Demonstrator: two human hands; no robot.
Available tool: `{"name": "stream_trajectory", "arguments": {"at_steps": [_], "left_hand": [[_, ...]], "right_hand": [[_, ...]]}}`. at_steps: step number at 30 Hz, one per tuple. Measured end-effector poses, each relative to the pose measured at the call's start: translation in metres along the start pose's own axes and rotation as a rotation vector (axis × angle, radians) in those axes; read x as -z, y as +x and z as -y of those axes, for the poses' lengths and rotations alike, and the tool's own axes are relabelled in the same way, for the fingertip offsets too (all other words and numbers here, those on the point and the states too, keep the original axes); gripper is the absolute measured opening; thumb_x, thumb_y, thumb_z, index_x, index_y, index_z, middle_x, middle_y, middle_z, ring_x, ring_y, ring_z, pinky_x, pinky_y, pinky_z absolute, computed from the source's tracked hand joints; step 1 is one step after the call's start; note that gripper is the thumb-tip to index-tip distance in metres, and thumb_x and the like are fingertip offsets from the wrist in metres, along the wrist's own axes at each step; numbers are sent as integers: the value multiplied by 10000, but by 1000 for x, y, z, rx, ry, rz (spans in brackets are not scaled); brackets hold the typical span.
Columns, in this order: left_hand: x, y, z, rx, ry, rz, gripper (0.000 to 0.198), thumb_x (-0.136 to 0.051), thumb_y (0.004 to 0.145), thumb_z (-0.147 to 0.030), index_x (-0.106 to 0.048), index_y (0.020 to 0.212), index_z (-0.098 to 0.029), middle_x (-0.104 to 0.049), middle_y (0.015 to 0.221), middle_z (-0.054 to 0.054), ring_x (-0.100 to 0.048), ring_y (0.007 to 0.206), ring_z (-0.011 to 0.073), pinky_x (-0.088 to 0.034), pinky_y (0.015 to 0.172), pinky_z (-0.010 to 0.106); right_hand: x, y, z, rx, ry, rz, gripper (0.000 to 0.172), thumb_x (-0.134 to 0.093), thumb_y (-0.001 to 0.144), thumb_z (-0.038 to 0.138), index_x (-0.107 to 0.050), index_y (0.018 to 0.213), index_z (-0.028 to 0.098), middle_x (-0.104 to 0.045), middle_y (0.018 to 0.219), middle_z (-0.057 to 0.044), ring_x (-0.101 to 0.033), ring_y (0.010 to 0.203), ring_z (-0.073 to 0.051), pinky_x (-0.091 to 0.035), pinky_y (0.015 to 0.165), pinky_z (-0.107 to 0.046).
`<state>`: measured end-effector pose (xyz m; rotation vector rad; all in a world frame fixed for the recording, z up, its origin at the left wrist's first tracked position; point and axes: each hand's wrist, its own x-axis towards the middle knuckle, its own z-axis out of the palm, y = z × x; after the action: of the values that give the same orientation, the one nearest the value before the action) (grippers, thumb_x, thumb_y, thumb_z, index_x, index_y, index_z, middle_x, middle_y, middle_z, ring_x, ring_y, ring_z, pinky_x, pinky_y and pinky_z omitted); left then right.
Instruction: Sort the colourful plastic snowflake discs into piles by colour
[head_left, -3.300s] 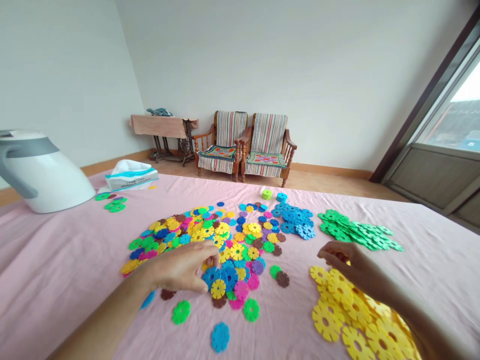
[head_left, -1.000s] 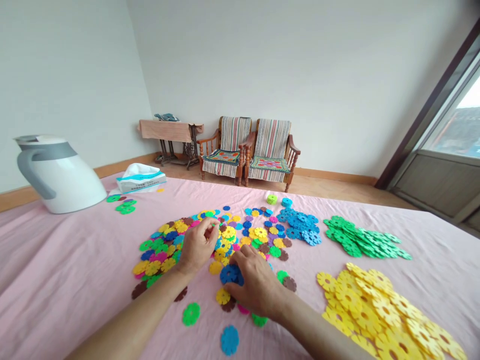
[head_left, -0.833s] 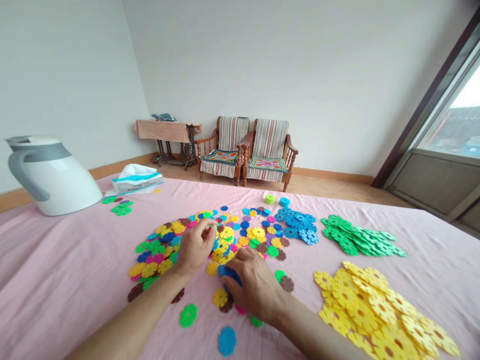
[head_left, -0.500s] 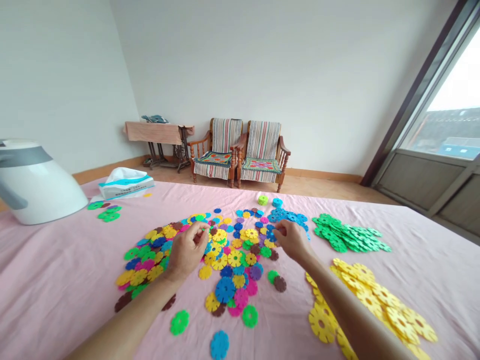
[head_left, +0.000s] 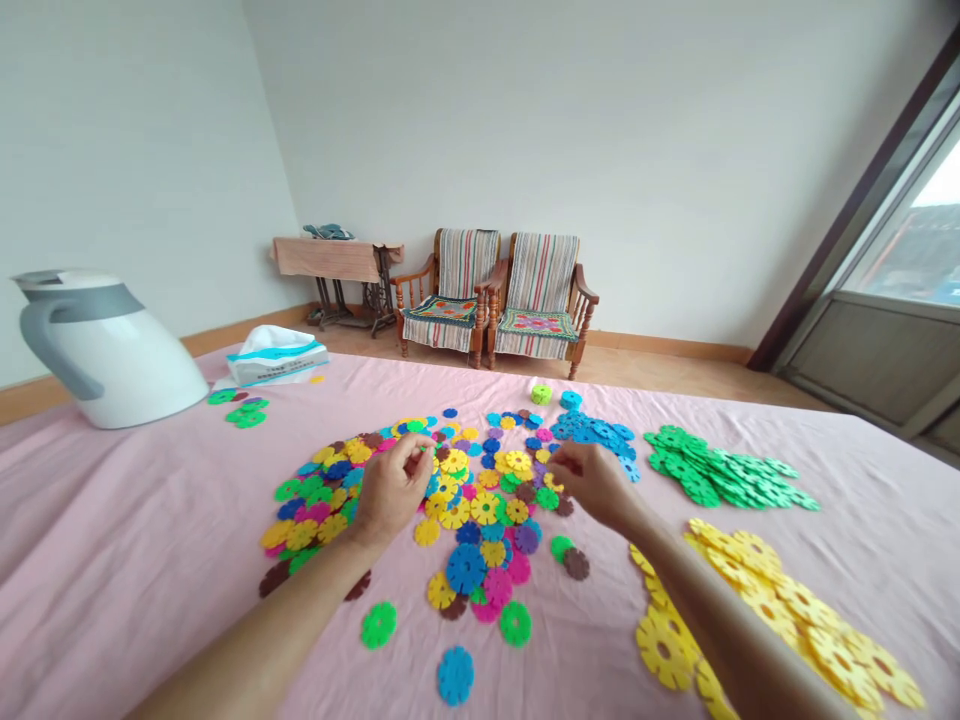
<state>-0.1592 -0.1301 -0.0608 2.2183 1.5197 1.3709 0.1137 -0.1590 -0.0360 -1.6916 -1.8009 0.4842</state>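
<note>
Flower-shaped plastic discs in many colours form a loose pile in the middle of the table. Over its left part hovers my left hand, thumb and fingers pinched together; a speck of green shows by the fingertips, too small to name. My right hand is above the pile's right side, also closed in a pinch, with a yellow disc close under its fingertips. Whether that disc is held or lying in the pile I cannot tell. Just behind the right hand is a heap of blue discs.
Green discs and larger yellow discs lie heaped at the right. A lime stack and a light blue stack stand behind. At the left are a white jug and a tissue pack. Two chairs stand beyond the pink-covered table.
The view has turned a little left, so the scene sits farther right. My right fingertips have shifted slightly left over the pile; my left hand stays over the same part, still pinched.
</note>
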Motion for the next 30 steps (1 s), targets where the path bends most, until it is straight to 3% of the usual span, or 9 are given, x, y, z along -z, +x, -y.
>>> {"name": "stream_trajectory", "arguments": {"at_steps": [2,6,9,14,20,24,30], "left_hand": [[0,0,0,3,5,-15,155,-487,852,-278,-609,854,-182,-605,575,-26,-583,513,124,-415,509,193],[0,0,1,5,8,-51,146,-499,847,-261,-623,858,-184,-599,582,-32,-572,510,115,-402,509,191],[1,0,1,8,11,-43,144,-499,850,-257,-622,855,-183,-592,581,-33,-565,509,115,-398,510,195],[2,1,-1,-7,7,35,127,-502,854,-242,-615,848,-185,-627,632,-27,-589,542,118,-437,569,212],[5,3,-7,-145,66,195,129,-565,814,-253,-661,888,-207,-684,930,31,-635,888,194,-478,809,293],[8,3,-8,-154,109,310,252,-633,777,-346,-665,989,-214,-670,1033,54,-609,994,241,-471,885,357],[10,3,-7,-157,190,445,271,-678,739,-356,-667,964,-205,-661,1016,67,-591,1003,265,-463,879,390]], "right_hand": [[-14,-17,27,129,32,134,119,-580,745,170,-671,673,195,-637,606,26,-577,583,-110,-382,547,-203],[-36,-49,64,363,27,343,139,-645,729,201,-696,858,197,-652,868,-25,-585,771,-145,-416,676,-237],[-43,-60,71,392,-88,354,234,-699,700,273,-664,915,188,-616,955,-55,-560,887,-198,-415,739,-278],[-45,-64,71,413,-161,329,213,-673,719,263,-627,914,190,-601,959,-55,-541,898,-208,-407,754,-291],[-46,-67,74,382,-111,293,240,-626,694,140,-596,929,178,-625,945,-55,-557,869,-192,-394,709,-271],[-34,-47,63,252,19,250,105,-574,698,85,-565,721,186,-606,677,20,-524,614,-109,-320,529,-212],[-1,2,-2,-5,26,-94,90,-576,678,119,-544,636,193,-581,568,29,-551,551,-120,-349,508,-213]]}}
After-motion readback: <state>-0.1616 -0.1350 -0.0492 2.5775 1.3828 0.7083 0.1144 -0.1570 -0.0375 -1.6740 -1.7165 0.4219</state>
